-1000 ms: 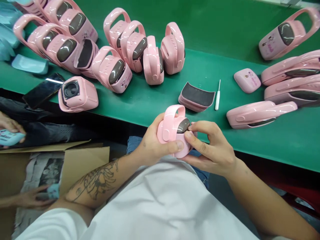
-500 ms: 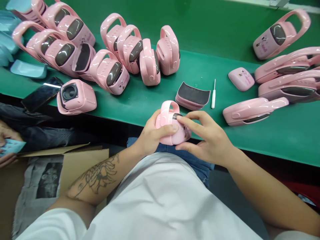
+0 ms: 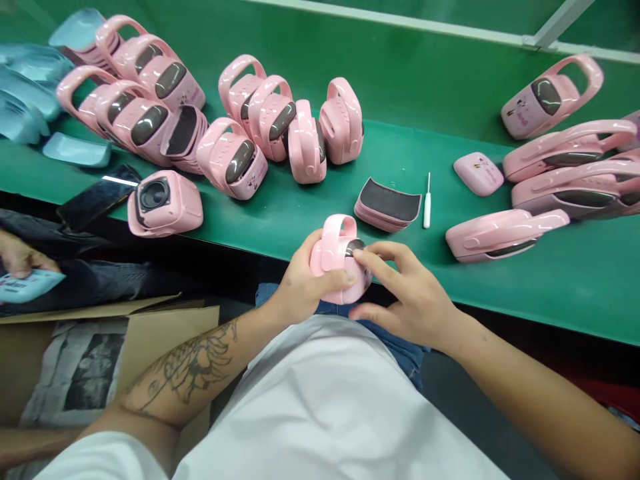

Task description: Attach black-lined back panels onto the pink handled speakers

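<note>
My left hand (image 3: 303, 283) is closed around the side of a small pink handled speaker (image 3: 335, 270), its thumb across the front. The speaker sits tilted just off the bench edge, its loop handle up. My right hand (image 3: 405, 290) rests two fingertips on the speaker's dark glossy window (image 3: 353, 247). Its thumb is apart, below the housing, and its other fingers are partly hidden. Just beyond my hands lies a stack of curved pink panels (image 3: 387, 207) with dark backs. Beside the stack is a white-handled screwdriver (image 3: 427, 205).
Several pink speakers stand at the back left and right of the green bench (image 3: 410, 147). One speaker (image 3: 165, 203) shows its round black driver. A phone (image 3: 100, 193), light-blue panels (image 3: 77, 150) and a loose pink panel (image 3: 479, 175) lie around. A co-worker's hand (image 3: 23, 257) holds a blue panel.
The camera view has tilted, so bench items appear lower. My hands keep the speaker at the bench edge, with my right fingertips still on its window. The co-worker's hand has shifted.
</note>
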Demonstrator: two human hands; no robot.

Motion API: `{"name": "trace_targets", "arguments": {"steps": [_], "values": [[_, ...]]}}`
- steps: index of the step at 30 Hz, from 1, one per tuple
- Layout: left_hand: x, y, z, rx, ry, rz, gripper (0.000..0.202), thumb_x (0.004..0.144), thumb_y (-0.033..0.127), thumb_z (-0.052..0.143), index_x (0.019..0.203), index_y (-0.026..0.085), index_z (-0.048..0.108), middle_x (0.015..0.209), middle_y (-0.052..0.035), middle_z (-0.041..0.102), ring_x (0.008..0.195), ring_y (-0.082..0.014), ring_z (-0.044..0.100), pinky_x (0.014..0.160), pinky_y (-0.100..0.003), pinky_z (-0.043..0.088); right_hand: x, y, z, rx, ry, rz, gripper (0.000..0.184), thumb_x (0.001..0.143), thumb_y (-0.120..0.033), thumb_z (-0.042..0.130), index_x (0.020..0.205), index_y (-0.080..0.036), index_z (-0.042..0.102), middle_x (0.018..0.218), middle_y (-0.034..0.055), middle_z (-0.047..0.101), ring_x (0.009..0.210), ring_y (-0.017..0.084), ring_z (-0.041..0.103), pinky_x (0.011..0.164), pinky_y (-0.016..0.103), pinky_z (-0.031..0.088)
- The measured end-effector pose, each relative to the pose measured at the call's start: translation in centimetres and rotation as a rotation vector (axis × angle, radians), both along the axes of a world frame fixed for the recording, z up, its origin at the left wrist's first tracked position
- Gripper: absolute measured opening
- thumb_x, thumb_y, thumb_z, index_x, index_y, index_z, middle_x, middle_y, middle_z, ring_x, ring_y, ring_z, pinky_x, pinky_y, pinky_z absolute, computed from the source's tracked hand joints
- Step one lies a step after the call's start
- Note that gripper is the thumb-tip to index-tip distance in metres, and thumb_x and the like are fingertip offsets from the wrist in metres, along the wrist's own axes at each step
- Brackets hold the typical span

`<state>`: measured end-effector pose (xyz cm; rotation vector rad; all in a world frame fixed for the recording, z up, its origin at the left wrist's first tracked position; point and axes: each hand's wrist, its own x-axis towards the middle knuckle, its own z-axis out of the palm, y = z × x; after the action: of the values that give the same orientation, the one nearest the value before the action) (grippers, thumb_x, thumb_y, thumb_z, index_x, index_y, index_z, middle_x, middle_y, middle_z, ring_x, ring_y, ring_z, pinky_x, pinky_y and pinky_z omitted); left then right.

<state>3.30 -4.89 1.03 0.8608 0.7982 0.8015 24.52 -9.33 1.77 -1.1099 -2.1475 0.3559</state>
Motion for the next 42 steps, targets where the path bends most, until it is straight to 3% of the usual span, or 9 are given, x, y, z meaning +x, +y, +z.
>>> {"name": "trace_targets", "arguments": {"steps": [5,11,18,26,34,37,42], "values": [[-1.1,-0.6,1.3,0.204,0.113,0.002,0.074,0.07,0.035,0.094,0.134,0.021,0.059,0.125,-0.0084,0.07,0.11,-0.0262,0.067,0.095,-0.038,0.055,-0.1,-0.8,0.1,0.126,0.005,0.001,0.078,0.087,-0.049,0.086,0.151,-0.016,0.057,0.135,0.0222,0.064,0.123,0.035,0.069,0.103,0.051,0.063],[-1.1,-1.1,1.8,0.252,0.179,0.009,0.075,0.069,0.035,0.094,0.134,0.021,0.059,0.129,-0.0103,0.069,0.118,-0.0307,0.067,0.099,-0.041,0.055,-1.4,-0.8,0.0,0.331,-0.022,0.007,0.08,0.084,-0.032,0.091,0.15,-0.004,0.056,0.122,0.0236,0.069,0.118,0.036,0.07,0.099,0.055,0.065],[-1.4,-1.6,2.2,0.213,0.213,0.018,0.074,0.067,0.035,0.096,0.132,0.022,0.064,0.123,-0.008,0.074,0.11,-0.0282,0.069,0.093,-0.037,0.057,-0.9,-1.0,0.9,0.322,-0.051,0.124,0.081,0.088,-0.025,0.087,0.156,0.0,0.049,0.118,0.0226,0.071,0.121,0.037,0.071,0.101,0.056,0.066],[-1.5,-1.7,1.8,0.105,0.144,0.004,0.081,0.063,0.034,0.101,0.135,0.023,0.066,0.125,-0.0095,0.074,0.11,-0.0284,0.069,0.093,-0.037,0.057,-1.0,-1.2,0.8,0.27,-0.015,0.05,0.083,0.09,-0.032,0.086,0.162,-0.018,0.046,0.117,0.0163,0.075,0.11,0.034,0.075,0.086,0.05,0.07],[-1.7,-1.2,1.7,0.055,0.123,-0.044,0.081,0.063,0.034,0.101,0.136,0.024,0.067,0.118,-0.008,0.073,0.1,-0.0245,0.068,0.087,-0.035,0.057,-0.5,-0.6,0.7,0.252,-0.003,0.094,0.087,0.089,-0.033,0.088,0.162,-0.012,0.045,0.122,0.0194,0.073,0.114,0.034,0.073,0.09,0.049,0.069],[-1.7,-1.2,1.8,0.059,0.13,-0.042,0.079,0.064,0.032,0.1,0.136,0.025,0.067,0.121,-0.0077,0.073,0.102,-0.0246,0.068,0.089,-0.034,0.057,-0.3,-0.5,1.0,0.214,-0.03,0.109,0.084,0.091,-0.031,0.085,0.163,-0.016,0.044,0.123,0.0182,0.073,0.115,0.034,0.073,0.089,0.049,0.069],[-1.4,-1.2,1.8,0.044,0.092,0.001,0.076,0.066,0.033,0.101,0.134,0.025,0.069,0.121,-0.0075,0.073,0.105,-0.025,0.068,0.091,-0.034,0.057,-0.7,-0.6,0.6,0.272,0.013,0.046,0.083,0.088,-0.032,0.088,0.159,-0.013,0.05,0.12,0.0189,0.074,0.111,0.035,0.074,0.088,0.05,0.069]]}}
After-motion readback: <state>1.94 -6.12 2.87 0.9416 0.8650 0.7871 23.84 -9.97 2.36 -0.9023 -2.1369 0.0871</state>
